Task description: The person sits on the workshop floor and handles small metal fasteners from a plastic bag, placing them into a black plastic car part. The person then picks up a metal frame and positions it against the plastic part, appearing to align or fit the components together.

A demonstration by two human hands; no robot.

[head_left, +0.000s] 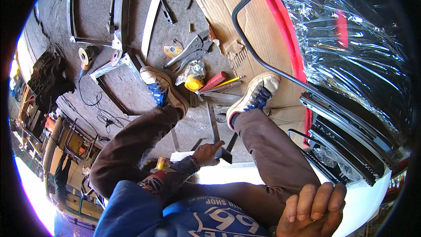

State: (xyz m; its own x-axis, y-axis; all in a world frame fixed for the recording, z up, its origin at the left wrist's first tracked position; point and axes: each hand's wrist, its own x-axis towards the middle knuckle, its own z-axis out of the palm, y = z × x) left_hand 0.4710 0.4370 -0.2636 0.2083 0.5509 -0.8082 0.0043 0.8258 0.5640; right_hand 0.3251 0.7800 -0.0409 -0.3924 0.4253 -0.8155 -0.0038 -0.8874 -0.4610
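Your right hand (313, 210) is cut off by the lower edge at the wrist. Your left hand (208, 152) hides part of the dark metal piece (226, 154) beneath its fingers.

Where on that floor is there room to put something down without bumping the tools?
Bare concrete lies left of the left shoe, toward the angle grinder and its cable. The cardboard above the right shoe is mostly bare too. It is crowded between the shoes: locking pliers, cutting disc, yellow tape roll, pencil.
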